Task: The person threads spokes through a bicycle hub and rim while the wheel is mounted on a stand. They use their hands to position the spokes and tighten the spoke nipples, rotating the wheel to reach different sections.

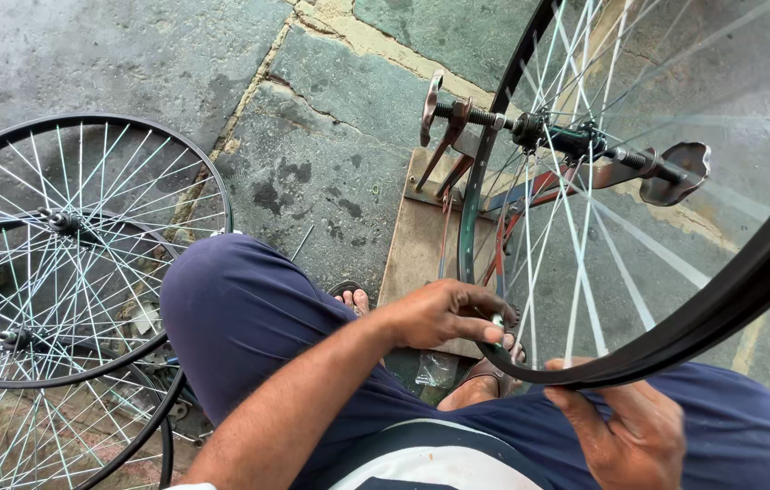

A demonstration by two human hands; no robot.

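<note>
left hand [444,313]: fingers pinch small spoke nipple [497,320] | right hand [625,431]: fingers grip black round wheel rim [675,340]

Spoked bicycle wheels [67,263] lie stacked at the left on a grey stone-slab floor [330,154] — a thin loose spoke [301,242] rests just beside them.

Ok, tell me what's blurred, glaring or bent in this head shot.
Head view: soft, even daylight with no hard shadows; the spokes of the near wheel smear into pale streaks; its rim looms large and curved at the right edge; the left hand, stone floor and stacked wheels are sharp.
</note>
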